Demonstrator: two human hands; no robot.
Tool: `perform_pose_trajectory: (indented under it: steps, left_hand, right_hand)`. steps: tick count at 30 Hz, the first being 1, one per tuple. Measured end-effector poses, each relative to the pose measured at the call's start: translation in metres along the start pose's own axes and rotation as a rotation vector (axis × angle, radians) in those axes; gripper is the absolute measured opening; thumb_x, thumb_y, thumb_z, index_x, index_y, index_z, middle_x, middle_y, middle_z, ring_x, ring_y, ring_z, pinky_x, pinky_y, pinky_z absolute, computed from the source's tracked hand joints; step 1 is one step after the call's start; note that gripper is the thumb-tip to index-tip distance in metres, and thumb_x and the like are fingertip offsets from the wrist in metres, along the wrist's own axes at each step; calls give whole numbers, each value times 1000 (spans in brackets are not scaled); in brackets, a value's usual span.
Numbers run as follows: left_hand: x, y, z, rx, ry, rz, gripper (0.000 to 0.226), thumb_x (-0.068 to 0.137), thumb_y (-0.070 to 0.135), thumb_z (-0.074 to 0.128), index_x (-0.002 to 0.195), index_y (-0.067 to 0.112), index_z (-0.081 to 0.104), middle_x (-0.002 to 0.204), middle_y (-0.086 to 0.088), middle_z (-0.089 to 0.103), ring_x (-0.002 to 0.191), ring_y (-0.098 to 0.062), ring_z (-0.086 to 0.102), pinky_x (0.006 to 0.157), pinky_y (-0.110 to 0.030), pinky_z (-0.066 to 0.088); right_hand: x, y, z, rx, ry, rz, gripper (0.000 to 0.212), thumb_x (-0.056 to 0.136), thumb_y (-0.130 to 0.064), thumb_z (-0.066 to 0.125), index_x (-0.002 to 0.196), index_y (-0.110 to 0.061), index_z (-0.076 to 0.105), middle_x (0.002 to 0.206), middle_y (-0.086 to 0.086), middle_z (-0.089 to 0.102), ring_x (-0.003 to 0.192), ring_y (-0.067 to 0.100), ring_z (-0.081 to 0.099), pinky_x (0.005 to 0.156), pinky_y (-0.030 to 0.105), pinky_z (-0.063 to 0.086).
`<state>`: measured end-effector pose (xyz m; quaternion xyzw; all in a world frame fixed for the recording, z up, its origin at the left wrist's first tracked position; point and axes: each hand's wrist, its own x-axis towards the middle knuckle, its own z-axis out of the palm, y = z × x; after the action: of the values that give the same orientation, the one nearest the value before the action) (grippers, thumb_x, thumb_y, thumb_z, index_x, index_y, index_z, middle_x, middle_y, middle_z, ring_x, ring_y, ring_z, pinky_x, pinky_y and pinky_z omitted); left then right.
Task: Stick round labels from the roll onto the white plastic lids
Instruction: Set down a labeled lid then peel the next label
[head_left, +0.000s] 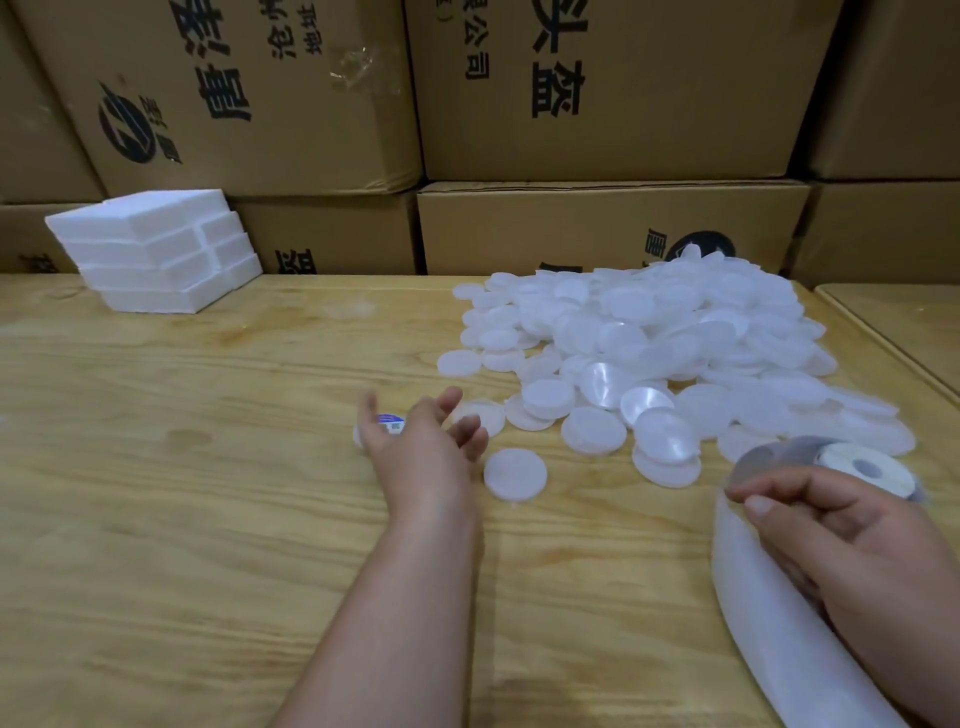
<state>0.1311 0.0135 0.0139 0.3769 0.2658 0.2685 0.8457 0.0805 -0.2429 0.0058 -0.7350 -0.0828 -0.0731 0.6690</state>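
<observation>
A big heap of white plastic lids (670, 332) covers the right half of the wooden table (182, 519). One lid (515, 474) lies alone near the middle. My left hand (421, 441) hovers over the table with fingers spread, and a lid with a blue-printed label (387, 422) shows just beyond its palm, partly hidden. My right hand (841, 530) at the lower right holds the label roll (857, 465), fingers curled round it. A long strip of white backing paper (769, 613) trails from the roll toward the bottom edge. Motion blur softens the roll.
A stack of white foam blocks (156, 249) stands at the table's back left. Brown cardboard boxes (597, 104) with black printing wall off the back. A second wooden surface (904, 322) adjoins at the far right.
</observation>
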Motion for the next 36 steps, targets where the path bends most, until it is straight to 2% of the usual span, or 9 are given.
perform_pose_trajectory:
  steps: [2, 5, 7, 10, 15, 19, 28, 31, 36]
  left_hand:
    - [-7, 0, -3, 451, -93, 159, 36, 91, 16, 54, 119, 40, 58, 70, 16, 68, 58, -9, 56, 53, -22, 47]
    - [-19, -5, -6, 1054, -282, 403, 22, 90, 31, 59, 110, 38, 63, 95, 20, 66, 83, -6, 62, 69, -23, 50]
    - [-24, -11, -7, 1385, -315, 435, 39, 87, 45, 62, 125, 38, 59, 120, 10, 60, 115, -18, 53, 95, -34, 47]
    - [-30, -15, -8, 1633, -315, 428, 64, 83, 61, 62, 140, 38, 49, 135, 5, 53, 127, -24, 41, 106, -35, 35]
    - [-33, -13, -4, 1462, -371, 494, 64, 75, 45, 78, 133, 47, 51, 127, 8, 55, 116, -18, 54, 98, -35, 46]
    - [-35, -19, -1, 1124, -495, 538, 49, 84, 16, 69, 122, 45, 58, 90, 11, 55, 82, -3, 56, 67, -9, 41]
    - [-73, -43, 10, 1075, -948, 661, 45, 101, 9, 50, 114, 52, 58, 135, 26, 34, 129, 15, 31, 101, 1, 26]
    - [-85, -48, 9, 1088, -1149, 589, 51, 98, 7, 49, 136, 41, 54, 134, 24, 55, 122, 11, 49, 104, -11, 38]
    - [-90, -48, 10, 1033, -1192, 483, 70, 88, 11, 45, 141, 56, 38, 125, 32, 60, 118, 14, 53, 94, -3, 37]
  right_hand:
    - [-1, 0, -1, -81, 54, -39, 12, 81, -16, 73, 85, -26, 77, 51, -10, 56, 44, -3, 46, 44, 5, 36]
    - [-1, 2, -2, -206, 95, -41, 18, 90, -13, 71, 82, -29, 75, 51, -11, 56, 45, -2, 45, 45, 6, 35]
    - [-1, 2, -2, -248, 122, -34, 15, 91, -17, 71, 82, -29, 73, 49, -11, 51, 44, 0, 42, 43, 9, 33]
    - [1, 1, -5, -321, 200, -20, 14, 91, -23, 69, 78, -29, 71, 48, -8, 51, 43, 3, 42, 42, 15, 33]
    - [6, -1, -12, -416, 314, 38, 23, 91, -26, 65, 68, -27, 66, 46, -4, 50, 41, 7, 40, 46, 24, 38]
    - [8, -1, -16, -476, 389, 97, 24, 89, -25, 62, 65, -21, 63, 50, 5, 53, 43, 11, 40, 54, 33, 40]
    - [7, 1, -11, -380, 252, 105, 23, 92, -27, 63, 72, -32, 74, 60, -1, 70, 55, 20, 65, 58, 35, 52]
    - [6, 0, -8, -255, 206, 124, 28, 96, -29, 64, 73, -25, 77, 63, 1, 72, 48, 14, 64, 47, 26, 47]
    - [8, -8, -9, -54, 112, 215, 31, 92, -37, 68, 75, -12, 77, 63, 9, 71, 45, 18, 62, 43, 21, 47]
